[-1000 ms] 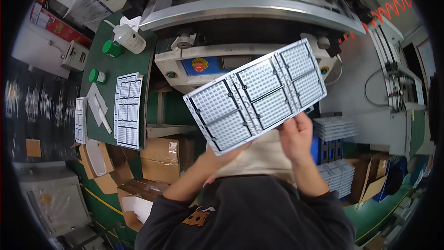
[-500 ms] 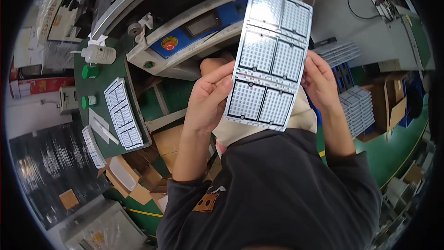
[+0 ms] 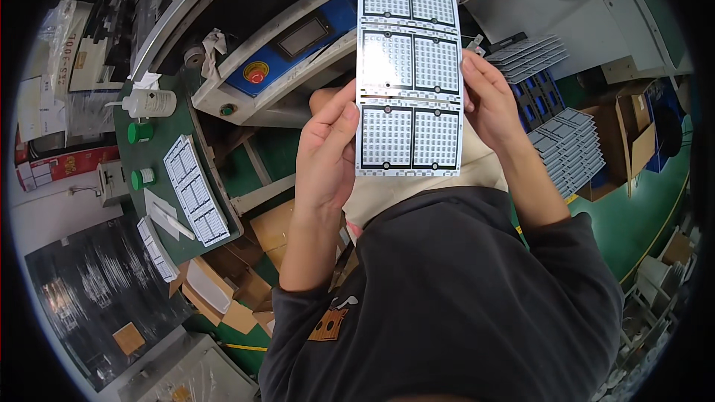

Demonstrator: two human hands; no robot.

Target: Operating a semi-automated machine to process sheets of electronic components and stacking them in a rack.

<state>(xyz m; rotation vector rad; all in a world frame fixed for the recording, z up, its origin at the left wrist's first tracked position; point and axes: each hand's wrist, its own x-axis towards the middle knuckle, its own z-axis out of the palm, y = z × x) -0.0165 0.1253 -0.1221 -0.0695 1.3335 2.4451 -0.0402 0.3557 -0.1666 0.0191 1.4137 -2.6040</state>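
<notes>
A white circuit board panel (image 3: 410,100) is held up in front of me, upright in the view. Six black-framed blocks of small pale squares fill it, in two columns. My left hand (image 3: 326,150) grips its left edge, thumb on the face and fingers curled behind. At the right edge my right hand (image 3: 493,104) pinches the panel, its fingers partly hidden by it. Similar panels lie in a stack (image 3: 196,190) on the green table to the left, and another panel (image 3: 157,249) lies by the table's edge.
Beyond the panel stands a machine with a blue control strip, a screen (image 3: 304,36) and a red stop button (image 3: 256,72). A white bottle (image 3: 154,103) and green-lidded jars (image 3: 139,132) sit on the table. To the right are stacked panels (image 3: 570,152) and a cardboard box (image 3: 617,141).
Both hands have shifted the panel a little left and up. It leaned to the right before and now stands nearly straight, with the glare moved to its middle left block.
</notes>
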